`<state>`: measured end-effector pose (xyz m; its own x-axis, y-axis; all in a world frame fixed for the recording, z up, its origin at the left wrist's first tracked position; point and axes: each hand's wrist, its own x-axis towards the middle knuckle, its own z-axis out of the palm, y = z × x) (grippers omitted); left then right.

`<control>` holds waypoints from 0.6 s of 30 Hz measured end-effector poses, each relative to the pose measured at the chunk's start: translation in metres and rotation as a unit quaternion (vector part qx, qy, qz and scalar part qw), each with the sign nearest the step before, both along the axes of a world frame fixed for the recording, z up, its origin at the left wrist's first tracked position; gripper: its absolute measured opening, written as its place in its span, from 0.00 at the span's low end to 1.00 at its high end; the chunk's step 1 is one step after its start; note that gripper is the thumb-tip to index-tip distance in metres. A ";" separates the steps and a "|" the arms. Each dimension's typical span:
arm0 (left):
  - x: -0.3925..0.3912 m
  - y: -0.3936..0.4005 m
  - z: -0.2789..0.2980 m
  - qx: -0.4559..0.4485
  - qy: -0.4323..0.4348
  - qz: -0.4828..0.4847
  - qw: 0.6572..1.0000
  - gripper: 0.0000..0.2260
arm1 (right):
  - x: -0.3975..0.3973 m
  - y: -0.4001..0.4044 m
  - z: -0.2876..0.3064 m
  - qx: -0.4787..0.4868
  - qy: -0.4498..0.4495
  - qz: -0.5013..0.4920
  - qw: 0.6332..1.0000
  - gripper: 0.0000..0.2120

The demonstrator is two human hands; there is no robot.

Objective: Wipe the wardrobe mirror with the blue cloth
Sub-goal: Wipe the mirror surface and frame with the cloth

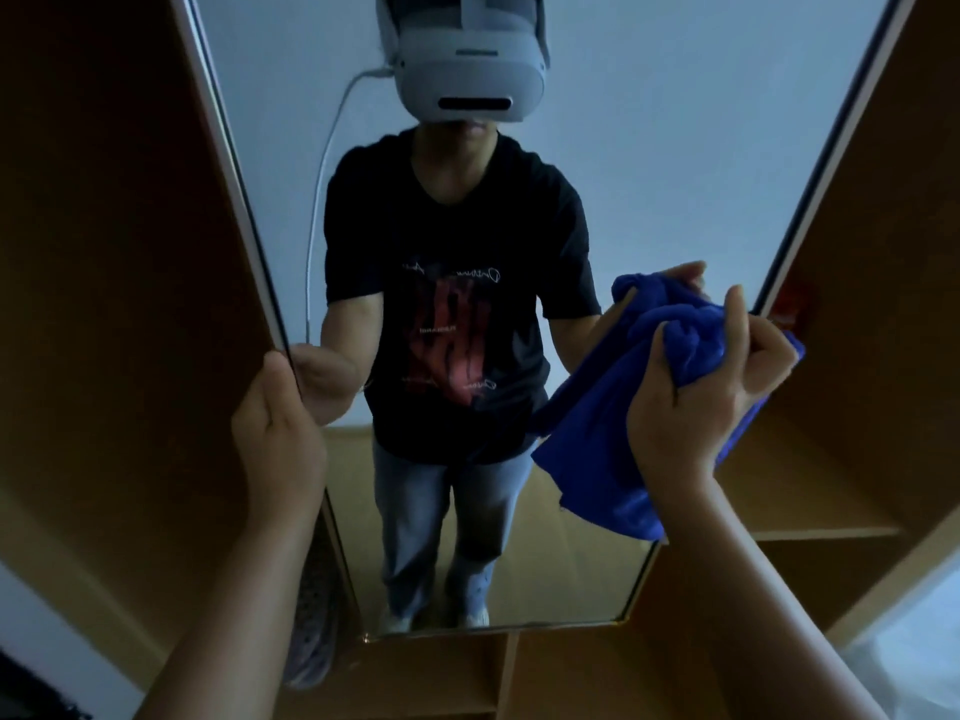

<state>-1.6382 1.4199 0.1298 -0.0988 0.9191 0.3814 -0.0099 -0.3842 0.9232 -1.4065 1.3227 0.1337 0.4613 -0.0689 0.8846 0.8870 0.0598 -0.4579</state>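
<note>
Gripping at both sides: left hand (278, 433) wraps over the mirror's left edge, fingers gone behind the panel, thumb on the near side. Wardrobe door (119, 252), plain brown board, stands left of that edge. Mirror (649, 148) fills the middle, tall and narrow, showing a person in a dark printed T-shirt (457, 304), jeans and a white headset (470, 70) with a cable hanging down. Right hand (711, 387) clutches the blue cloth (597, 459), fingers curled tight into a bunched wad; loose cloth hangs below the fist, over the mirror's lower right part. Cannot tell if cloth touches glass. Far right, open wardrobe shelves (831, 527); a small red thing (792, 304) in the upper compartment, too blurred to name.
</note>
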 end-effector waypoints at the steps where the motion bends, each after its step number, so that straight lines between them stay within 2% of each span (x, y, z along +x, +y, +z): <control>1: -0.001 0.003 0.009 0.011 -0.004 -0.002 1.000 0.15 | 0.001 0.001 0.013 0.004 -0.017 -0.009 1.000 0.24; 5: -0.005 0.016 0.043 0.050 -0.029 -0.018 0.998 0.16 | 0.007 0.003 0.085 0.040 -0.054 -0.054 0.996 0.21; 8: -0.005 0.024 0.073 0.090 -0.038 -0.028 0.995 0.16 | 0.009 0.004 0.153 0.064 -0.026 -0.065 0.995 0.22; 11: -0.003 0.028 0.104 0.131 -0.057 -0.028 0.989 0.16 | 0.009 0.006 0.206 0.048 -0.011 -0.059 0.997 0.24; 18: -0.002 0.039 0.171 0.204 -0.084 -0.031 0.975 0.18 | 0.007 0.007 0.260 0.049 -0.010 -0.054 0.997 0.22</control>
<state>-1.6397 1.4585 0.3004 -0.1402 0.6998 0.7004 -0.1832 -0.7135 0.6762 -1.3998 1.3299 0.3939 0.4284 -0.2031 0.8805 0.8998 0.0069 -0.4362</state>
